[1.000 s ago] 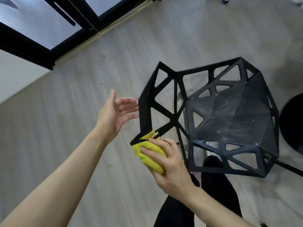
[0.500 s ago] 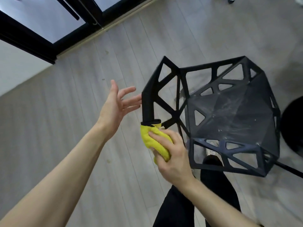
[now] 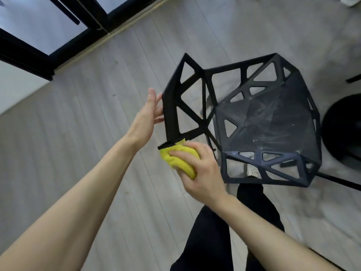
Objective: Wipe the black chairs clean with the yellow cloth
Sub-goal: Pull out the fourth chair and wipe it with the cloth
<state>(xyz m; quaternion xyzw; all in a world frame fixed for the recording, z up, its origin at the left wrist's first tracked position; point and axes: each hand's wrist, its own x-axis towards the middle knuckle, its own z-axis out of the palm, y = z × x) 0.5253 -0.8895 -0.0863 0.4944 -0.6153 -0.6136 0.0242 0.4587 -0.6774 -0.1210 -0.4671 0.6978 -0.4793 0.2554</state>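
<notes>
Yellow cloth (image 3: 179, 160) sits bunched in the right hand (image 3: 201, 173), whose fingers curl round it and press it against the near end of the black chair (image 3: 269, 122) back's outer bar. Left hand (image 3: 145, 118) lies flat against that bar's left face, fingers straight and together, on grey plank floor (image 3: 78, 122)
</notes>
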